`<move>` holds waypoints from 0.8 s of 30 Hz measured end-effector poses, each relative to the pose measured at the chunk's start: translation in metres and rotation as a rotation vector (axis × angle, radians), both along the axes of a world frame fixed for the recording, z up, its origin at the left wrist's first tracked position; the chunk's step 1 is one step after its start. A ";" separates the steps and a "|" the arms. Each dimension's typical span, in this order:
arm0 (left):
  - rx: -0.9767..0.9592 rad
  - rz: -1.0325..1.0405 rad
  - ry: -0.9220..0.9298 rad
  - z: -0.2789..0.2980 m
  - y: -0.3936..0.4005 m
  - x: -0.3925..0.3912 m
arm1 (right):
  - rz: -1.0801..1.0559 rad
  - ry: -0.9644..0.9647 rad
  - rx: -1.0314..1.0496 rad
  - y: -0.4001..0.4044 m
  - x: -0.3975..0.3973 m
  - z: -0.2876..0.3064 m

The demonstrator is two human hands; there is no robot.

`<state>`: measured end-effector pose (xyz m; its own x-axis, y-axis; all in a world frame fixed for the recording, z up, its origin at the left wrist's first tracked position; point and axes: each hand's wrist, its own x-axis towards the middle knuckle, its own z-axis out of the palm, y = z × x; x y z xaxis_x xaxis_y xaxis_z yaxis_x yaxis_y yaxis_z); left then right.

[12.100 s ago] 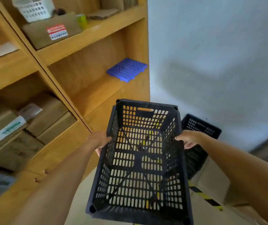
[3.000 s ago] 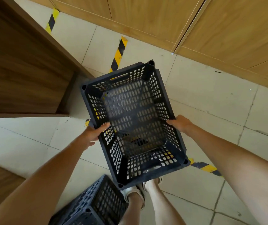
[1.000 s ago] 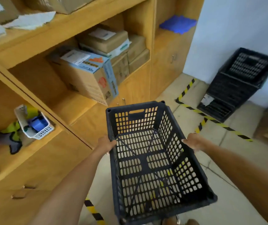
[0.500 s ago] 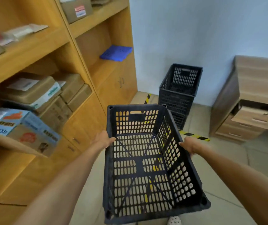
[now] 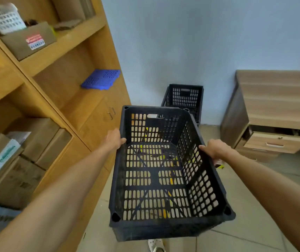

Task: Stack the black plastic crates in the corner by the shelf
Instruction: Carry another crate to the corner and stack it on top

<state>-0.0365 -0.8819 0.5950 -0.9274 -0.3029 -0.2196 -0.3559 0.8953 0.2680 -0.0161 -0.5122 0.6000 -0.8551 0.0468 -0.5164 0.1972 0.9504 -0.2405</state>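
I carry a black slotted plastic crate (image 5: pixel 156 179) in front of me, open side up and empty. My left hand (image 5: pixel 113 140) grips its left rim and my right hand (image 5: pixel 213 149) grips its right rim, thumbs over the edge. Ahead, in the corner between the wooden shelf (image 5: pixel 58 99) and the pale wall, stands a stack of black crates (image 5: pixel 183 99). The carried crate hides the stack's lower part.
The shelf unit on the left holds cardboard boxes (image 5: pixel 27 40), a white basket (image 5: pixel 3 19) and a blue slotted panel (image 5: pixel 101 79). A wooden desk with drawers (image 5: pixel 273 115) stands to the right of the stack. Tiled floor (image 5: pixel 251 206) runs between shelf and desk.
The view has closed in on the corner. The stack of crates now sits right behind the far rim of the carried crate. Both hands keep their hold.
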 end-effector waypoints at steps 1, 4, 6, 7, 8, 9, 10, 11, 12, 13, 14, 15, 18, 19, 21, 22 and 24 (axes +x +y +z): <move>0.001 -0.019 0.002 0.004 -0.002 -0.023 | -0.009 0.008 0.007 0.000 -0.016 0.003; -0.005 -0.095 0.002 0.019 -0.006 -0.093 | -0.053 0.064 0.005 -0.002 -0.068 0.018; -0.027 -0.137 0.011 0.030 -0.005 -0.138 | -0.086 0.082 -0.008 -0.001 -0.101 0.030; -0.027 -0.147 0.023 0.034 -0.004 -0.158 | -0.101 0.081 -0.019 0.000 -0.116 0.034; -0.021 -0.157 0.043 0.036 -0.003 -0.180 | -0.111 0.074 -0.033 0.001 -0.131 0.038; -0.014 -0.172 0.058 0.037 -0.001 -0.201 | -0.132 0.067 -0.054 0.003 -0.147 0.041; -0.010 -0.190 0.070 0.039 0.002 -0.220 | -0.159 0.058 -0.082 0.007 -0.162 0.042; -0.009 -0.211 0.074 0.039 0.006 -0.238 | -0.192 0.052 -0.109 0.013 -0.175 0.041; -0.015 -0.236 0.080 0.037 0.010 -0.257 | -0.219 0.047 -0.118 0.018 -0.188 0.041; -0.025 -0.253 0.091 0.038 0.017 -0.274 | -0.236 0.048 -0.119 0.023 -0.200 0.040; -0.037 -0.267 0.102 0.037 0.025 -0.291 | -0.248 0.057 -0.116 0.030 -0.214 0.038; -0.053 -0.276 0.104 0.037 0.034 -0.307 | -0.258 0.060 -0.119 0.037 -0.229 0.035; -0.091 -0.286 0.109 0.036 0.063 -0.352 | -0.270 0.036 -0.151 0.062 -0.276 0.034; -0.092 -0.278 0.099 0.037 0.073 -0.366 | -0.257 0.032 -0.154 0.070 -0.293 0.035; -0.097 -0.271 0.051 0.041 0.090 -0.395 | -0.214 0.039 -0.128 0.088 -0.327 0.036; -0.088 -0.266 0.013 0.044 0.100 -0.409 | -0.201 0.040 -0.114 0.097 -0.344 0.037; -0.043 -0.248 -0.064 0.047 0.115 -0.439 | -0.164 0.027 -0.084 0.115 -0.377 0.036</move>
